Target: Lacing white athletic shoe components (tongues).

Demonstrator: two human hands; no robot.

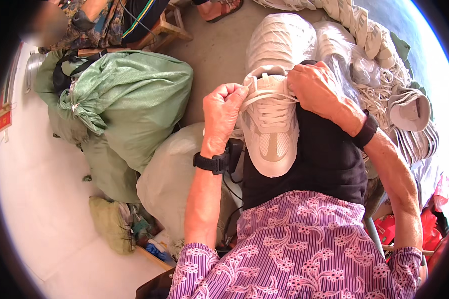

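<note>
A purple flowered shirt (pixel 304 249), then a pale shoe (pixel 271 149), toe toward it, over black trousers (pixel 329 164).
I see the left hand (pixel 222 109) pinching the white lace (pixel 272 94) at the shoe's left; the right hand (pixel 315 88), fingers curled closed, has hold of it at the right.

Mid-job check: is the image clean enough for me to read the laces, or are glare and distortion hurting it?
Head view: laces and shoe fairly crisp; head view: pale surface at left nearly washed out, glare along the right rim; head view: strong fisheye curvature, corners black.
</note>
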